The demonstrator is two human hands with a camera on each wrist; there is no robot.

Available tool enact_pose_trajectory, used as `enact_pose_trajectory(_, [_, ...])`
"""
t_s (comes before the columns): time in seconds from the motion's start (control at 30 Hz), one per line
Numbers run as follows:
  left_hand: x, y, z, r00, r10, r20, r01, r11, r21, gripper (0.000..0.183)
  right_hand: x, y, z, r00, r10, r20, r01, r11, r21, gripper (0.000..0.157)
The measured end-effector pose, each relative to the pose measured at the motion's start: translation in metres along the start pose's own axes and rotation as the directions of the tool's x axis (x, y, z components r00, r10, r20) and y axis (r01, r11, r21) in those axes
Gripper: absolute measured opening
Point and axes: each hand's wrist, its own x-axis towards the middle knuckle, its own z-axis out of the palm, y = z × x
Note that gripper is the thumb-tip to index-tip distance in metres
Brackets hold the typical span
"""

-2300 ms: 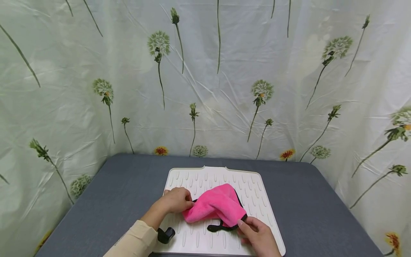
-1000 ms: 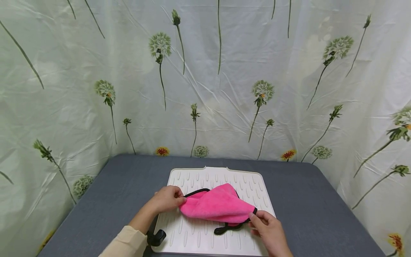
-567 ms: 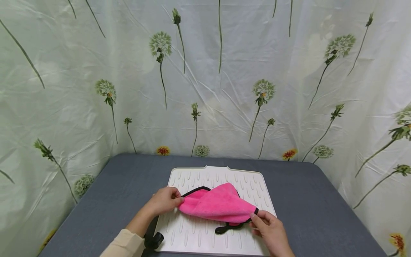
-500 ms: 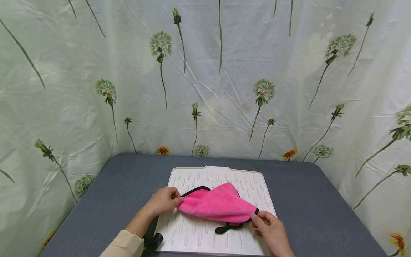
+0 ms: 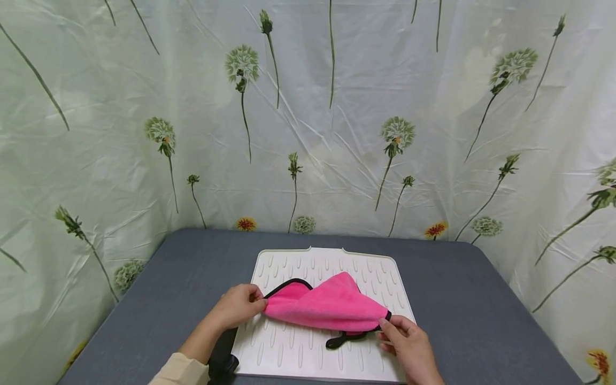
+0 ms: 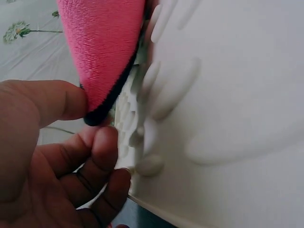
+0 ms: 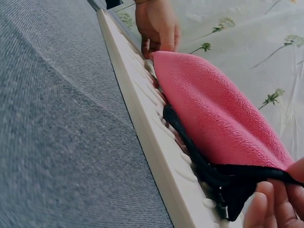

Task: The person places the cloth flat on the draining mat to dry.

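Observation:
A pink plush cloth point(image 5: 327, 310) with a black border is stretched sideways over a white ribbed tray point(image 5: 298, 361), its middle folded and its far part peaked. My left hand point(image 5: 238, 306) pinches the left corner; in the left wrist view, thumb and fingertips meet at the black-edged tip of the cloth point(image 6: 102, 57). At the opposite corner, my right hand point(image 5: 406, 342) grips the border between thumb and fingers. Below the near edge hangs a black loop point(image 5: 337, 341). The right wrist view shows the cloth point(image 7: 209, 104) slanting between both hands, close over the tray.
The tray lies on a grey cloth-covered table point(image 5: 202, 267), near its front edge. Behind and along the sides hangs a pale curtain point(image 5: 308, 107) printed with dandelions. A black device point(image 5: 223, 366) sits at my left wrist by the tray's near left corner.
My left hand has moved left and my right hand slightly right, each with its corner, so the bunched cloth is now wider and tauter. More black border shows at the upper left.

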Motion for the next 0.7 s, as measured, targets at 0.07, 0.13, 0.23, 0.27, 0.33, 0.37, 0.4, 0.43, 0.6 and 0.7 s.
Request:
enact_pose_trajectory(0.07, [0.001,0.004,0.001,1.000,0.006,0.002,-0.006,1.000,0.030,0.016,-0.001,0.002,0.003,1.000,0.000,0.017,0.000,1.000,0.000,0.020])
enact_pose_trajectory(0.13, [0.004,0.008,0.002,1.000,0.015,0.008,-0.015,0.998,0.057,0.013,-0.001,0.004,0.005,0.999,-0.005,0.044,0.005,1.000,-0.011,0.021])
enact_pose_trajectory(0.23, [0.011,0.014,0.006,0.999,0.034,0.026,-0.036,0.996,0.082,0.007,-0.003,0.007,0.008,0.996,-0.011,0.084,0.013,0.999,-0.035,0.026])
enact_pose_trajectory(0.27, [0.014,0.016,0.008,0.999,0.037,0.035,-0.040,0.996,0.083,0.007,-0.004,0.007,0.009,0.995,-0.014,0.099,0.018,0.999,-0.044,0.028])
enact_pose_trajectory(0.33, [0.022,0.021,0.011,0.998,0.046,0.050,-0.049,0.996,0.078,0.010,-0.005,0.008,0.008,0.991,-0.030,0.132,0.038,0.997,-0.062,0.031])
enact_pose_trajectory(0.37, [0.026,0.023,0.013,0.997,0.049,0.057,-0.054,0.996,0.076,0.011,-0.005,0.008,0.008,0.988,-0.034,0.148,0.045,0.997,-0.070,0.033])
enact_pose_trajectory(0.4, [0.030,0.025,0.015,0.997,0.054,0.064,-0.059,0.995,0.076,0.013,-0.005,0.008,0.007,0.986,-0.039,0.164,0.053,0.996,-0.079,0.034])
enact_pose_trajectory(0.43, [0.034,0.027,0.016,0.996,0.060,0.071,-0.065,0.995,0.072,0.014,-0.006,0.008,0.007,0.983,-0.044,0.179,0.060,0.994,-0.088,0.035])
enact_pose_trajectory(0.6, [0.053,0.042,0.022,0.987,0.107,0.118,-0.115,0.991,0.063,0.015,-0.006,0.010,0.005,0.972,-0.073,0.223,0.102,0.987,-0.121,0.038])
enact_pose_trajectory(0.7, [0.062,0.052,0.025,0.979,0.135,0.154,-0.147,0.987,0.068,0.012,-0.006,0.010,0.006,0.967,-0.084,0.239,0.121,0.982,-0.143,0.037])
